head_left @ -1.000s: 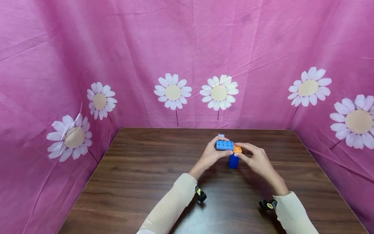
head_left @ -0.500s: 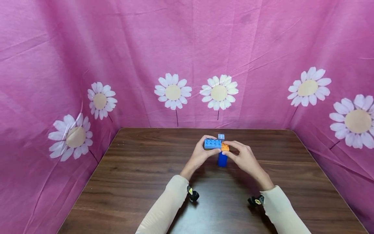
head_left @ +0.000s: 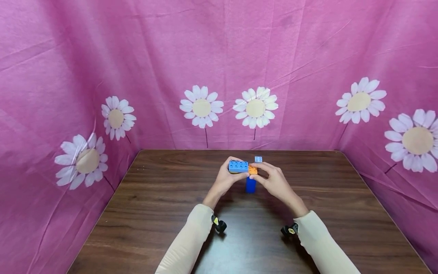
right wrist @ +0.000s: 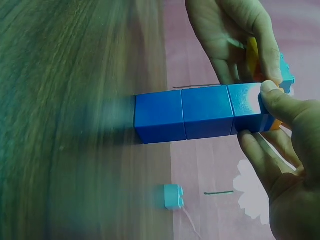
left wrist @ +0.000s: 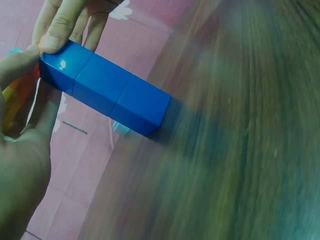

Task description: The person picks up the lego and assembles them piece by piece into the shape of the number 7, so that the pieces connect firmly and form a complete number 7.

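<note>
A tower of stacked dark blue toy bricks (right wrist: 207, 112) stands upright on the table. An orange brick (head_left: 253, 170) caps it, and a longer light blue brick (head_left: 238, 166) juts out to the left at the top. Under the light blue brick, yellow (left wrist: 9, 107) and orange (left wrist: 25, 86) pieces show in the left wrist view. My left hand (head_left: 224, 178) grips this left-hand part between thumb and fingers. With thumb and fingers on opposite sides, my right hand (head_left: 276, 183) pinches the tower's top, at the orange brick and the uppermost dark blue one.
A small light blue brick (head_left: 258, 159) lies behind the tower near the table's far edge. The brown wooden table (head_left: 154, 213) is enclosed by a pink cloth (head_left: 226, 45) printed with white flowers. Each sleeve bears a black wrist camera (head_left: 220, 227).
Both hands have moved left across the table, and the brick tower has gone with them. The small light blue brick behind, partly hidden before, now shows to the right of the tower.
</note>
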Demonstrator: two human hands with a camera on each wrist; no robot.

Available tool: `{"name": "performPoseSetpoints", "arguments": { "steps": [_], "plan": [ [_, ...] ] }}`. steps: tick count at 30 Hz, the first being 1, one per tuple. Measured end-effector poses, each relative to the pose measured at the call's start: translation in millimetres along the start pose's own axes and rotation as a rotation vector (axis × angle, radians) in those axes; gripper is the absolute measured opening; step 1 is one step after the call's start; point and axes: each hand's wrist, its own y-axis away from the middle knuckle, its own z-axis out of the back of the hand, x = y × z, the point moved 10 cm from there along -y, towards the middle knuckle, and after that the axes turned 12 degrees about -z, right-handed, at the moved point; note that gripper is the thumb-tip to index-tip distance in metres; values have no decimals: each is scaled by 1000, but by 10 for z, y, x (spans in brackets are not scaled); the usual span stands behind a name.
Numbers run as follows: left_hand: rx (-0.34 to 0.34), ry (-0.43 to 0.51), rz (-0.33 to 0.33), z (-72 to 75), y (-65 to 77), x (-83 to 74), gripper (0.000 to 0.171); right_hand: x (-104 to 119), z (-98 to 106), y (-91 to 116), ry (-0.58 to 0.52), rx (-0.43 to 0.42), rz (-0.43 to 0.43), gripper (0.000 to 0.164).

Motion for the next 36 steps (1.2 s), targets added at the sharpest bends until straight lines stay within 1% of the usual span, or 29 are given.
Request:
{"name": "performPoseSetpoints", "arguments": {
  "steps": [6, 9, 14, 18, 21, 26, 28, 30, 34, 36],
  "plan": [
    [0, -39, -1, 106, -1, -1, 48, 19, -80, -61, -7, 7, -2, 41],
    [0, -56, -4, 128, -8, 4, 47, 20, -94, -71, -7, 11, -5, 41],
    [12, -50, -18, 129, -22, 12, 48, -4, -113, -69, -27, 33, -34, 41],
    [26, -34, -37, 118, -37, 5, 49, 12, -112, -77, -22, 53, -32, 43],
    [35, -26, -45, 105, -48, 12, 49, 20, -98, -97, -9, 106, -37, 47],
    [42, -42, -34, 100, -55, 40, 50, -71, -126, -137, -33, 278, -59, 58],
    [38, -50, -29, 108, -54, 43, 50, -125, -128, -162, -21, 313, -58, 60],
    [31, -53, -26, 121, -49, 47, 49, -188, -110, -201, 6, 310, -62, 58],
    [12, -54, -25, 158, -37, 63, 49, -340, -45, -302, 34, 257, -84, 46],
    [1, -50, -24, 181, -35, 74, 49, -426, -19, -360, 48, 232, -99, 43]
  ]
}}
